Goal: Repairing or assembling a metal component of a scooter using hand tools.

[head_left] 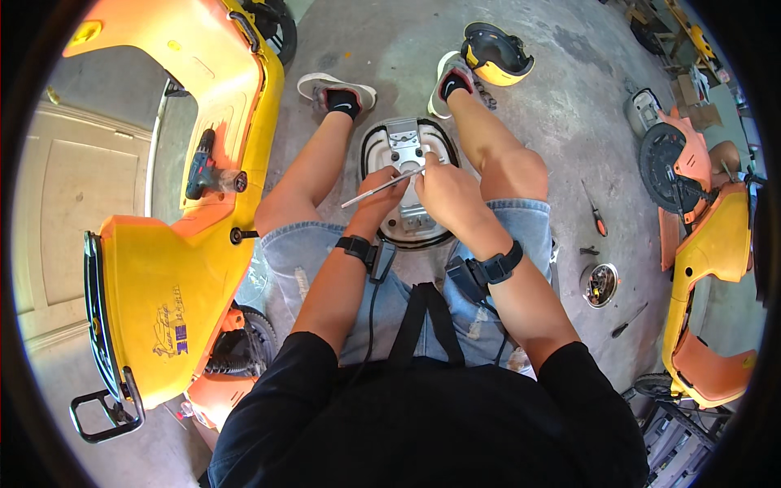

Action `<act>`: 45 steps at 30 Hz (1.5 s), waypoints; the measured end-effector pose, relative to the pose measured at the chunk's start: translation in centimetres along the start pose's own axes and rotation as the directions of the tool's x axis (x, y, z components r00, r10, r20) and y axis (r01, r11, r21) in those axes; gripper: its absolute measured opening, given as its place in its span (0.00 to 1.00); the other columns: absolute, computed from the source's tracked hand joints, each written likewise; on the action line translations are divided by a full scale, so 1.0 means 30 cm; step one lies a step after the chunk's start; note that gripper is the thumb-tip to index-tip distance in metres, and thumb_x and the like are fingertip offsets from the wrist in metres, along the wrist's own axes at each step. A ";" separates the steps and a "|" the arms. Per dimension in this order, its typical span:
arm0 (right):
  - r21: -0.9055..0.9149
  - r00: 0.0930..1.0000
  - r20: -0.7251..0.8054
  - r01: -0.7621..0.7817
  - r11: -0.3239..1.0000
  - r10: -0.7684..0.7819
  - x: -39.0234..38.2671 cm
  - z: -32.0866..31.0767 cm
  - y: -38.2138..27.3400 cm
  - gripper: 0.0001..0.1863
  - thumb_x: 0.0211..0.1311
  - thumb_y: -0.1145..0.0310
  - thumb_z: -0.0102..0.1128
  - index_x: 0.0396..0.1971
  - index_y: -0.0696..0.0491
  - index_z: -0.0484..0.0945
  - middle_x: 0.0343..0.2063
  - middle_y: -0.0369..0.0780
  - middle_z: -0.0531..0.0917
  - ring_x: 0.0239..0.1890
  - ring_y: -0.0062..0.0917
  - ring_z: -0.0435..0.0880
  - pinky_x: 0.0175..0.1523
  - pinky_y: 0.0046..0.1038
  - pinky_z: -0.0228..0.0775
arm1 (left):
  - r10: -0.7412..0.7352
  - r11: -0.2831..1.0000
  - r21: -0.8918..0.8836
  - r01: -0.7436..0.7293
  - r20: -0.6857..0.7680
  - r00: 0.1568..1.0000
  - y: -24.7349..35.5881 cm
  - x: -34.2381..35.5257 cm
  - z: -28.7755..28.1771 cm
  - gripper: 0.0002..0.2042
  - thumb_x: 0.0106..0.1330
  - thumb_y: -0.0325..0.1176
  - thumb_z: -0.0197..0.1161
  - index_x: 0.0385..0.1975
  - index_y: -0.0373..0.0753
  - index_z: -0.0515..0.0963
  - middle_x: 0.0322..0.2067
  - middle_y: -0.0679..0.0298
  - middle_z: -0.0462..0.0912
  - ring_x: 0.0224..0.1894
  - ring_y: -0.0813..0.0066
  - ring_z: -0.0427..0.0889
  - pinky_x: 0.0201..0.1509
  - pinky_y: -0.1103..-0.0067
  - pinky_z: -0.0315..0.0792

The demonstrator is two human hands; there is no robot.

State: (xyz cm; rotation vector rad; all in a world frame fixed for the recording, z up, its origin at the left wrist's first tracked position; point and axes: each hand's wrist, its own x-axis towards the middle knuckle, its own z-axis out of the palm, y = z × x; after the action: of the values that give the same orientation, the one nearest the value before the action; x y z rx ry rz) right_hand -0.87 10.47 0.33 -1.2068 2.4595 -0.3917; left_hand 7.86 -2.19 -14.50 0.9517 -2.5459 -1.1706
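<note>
A scooter seat (pixel 372 154) lies underside up on the floor between my legs, showing its pale base, dark rim and metal bracket. Above it, a slim silver metal rod (pixel 364 197) slants from lower left to upper right. My left hand (pixel 381 192) is closed around its middle stretch, fingers curled and partly hidden. At the rod's upper right end, my right hand (pixel 446 192) is closed, its fingertips pinching there over the seat bracket. Whether the rod touches the bracket cannot be made out.
A yellow and orange scooter (pixel 154 285) stands close on my left, with a cordless drill (pixel 203 167) on its footboard. Rightward lie a screwdriver (pixel 599 221), a bowl of small parts (pixel 600 285) and another scooter (pixel 712 260). A helmet (pixel 495 55) rests beyond my right foot.
</note>
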 end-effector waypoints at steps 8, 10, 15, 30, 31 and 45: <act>-0.006 1.000 0.006 -0.005 1.000 0.005 -0.019 -0.005 -0.008 0.14 0.60 0.64 0.50 0.34 0.62 0.74 0.24 0.50 0.82 0.31 0.43 0.83 0.36 0.40 0.75 | -0.025 1.000 -0.006 0.024 -0.018 1.000 -0.038 0.015 0.029 0.12 0.56 0.42 0.61 0.28 0.39 0.79 0.25 0.52 0.81 0.30 0.53 0.80 0.34 0.68 0.73; -0.011 1.000 0.004 -0.011 1.000 0.011 -0.020 -0.006 0.002 0.13 0.60 0.64 0.50 0.32 0.61 0.75 0.24 0.50 0.82 0.31 0.43 0.83 0.36 0.40 0.75 | 0.001 1.000 -0.013 -0.001 -0.010 1.000 -0.031 0.025 0.034 0.09 0.55 0.38 0.60 0.28 0.38 0.78 0.24 0.53 0.81 0.29 0.54 0.80 0.34 0.69 0.73; -0.001 0.993 -0.110 0.053 0.999 -0.052 -0.021 0.009 -0.013 0.16 0.58 0.60 0.54 0.26 0.59 0.78 0.21 0.51 0.81 0.27 0.44 0.82 0.33 0.41 0.73 | 0.066 0.977 0.204 -0.061 -0.017 0.998 -0.079 0.046 0.039 0.13 0.57 0.44 0.60 0.29 0.41 0.79 0.29 0.51 0.81 0.34 0.51 0.80 0.37 0.64 0.74; -0.384 0.904 -0.011 0.392 0.836 -0.428 0.074 0.086 -0.048 0.07 0.49 0.65 0.59 0.23 0.51 0.84 0.25 0.40 0.83 0.35 0.36 0.80 0.45 0.41 0.66 | 0.331 0.923 0.128 -0.362 0.208 0.920 -0.196 0.048 0.086 0.13 0.58 0.41 0.58 0.39 0.41 0.76 0.39 0.53 0.80 0.44 0.52 0.78 0.46 0.67 0.72; -0.376 0.921 0.089 0.385 0.843 -0.380 0.102 0.097 -0.049 0.06 0.45 0.67 0.60 0.19 0.50 0.84 0.25 0.39 0.84 0.34 0.36 0.81 0.47 0.39 0.67 | 0.339 0.916 0.148 -0.372 0.208 0.918 -0.190 0.049 0.099 0.14 0.58 0.41 0.58 0.39 0.41 0.76 0.39 0.53 0.80 0.44 0.53 0.78 0.46 0.67 0.72; -0.089 0.921 0.288 0.297 0.951 -0.261 0.134 0.056 -0.040 0.14 0.43 0.66 0.56 0.30 0.56 0.83 0.33 0.50 0.83 0.37 0.42 0.83 0.42 0.38 0.74 | 0.106 0.984 0.105 -0.146 0.314 0.943 -0.281 0.138 0.123 0.20 0.58 0.46 0.57 0.43 0.38 0.78 0.40 0.43 0.79 0.46 0.49 0.79 0.47 0.65 0.72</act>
State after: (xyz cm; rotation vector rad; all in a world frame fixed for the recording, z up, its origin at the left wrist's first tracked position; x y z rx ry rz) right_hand -1.55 6.39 -1.52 -1.5616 2.1094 -0.1256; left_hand 7.16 -6.58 -23.57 0.6591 -2.9072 -1.2152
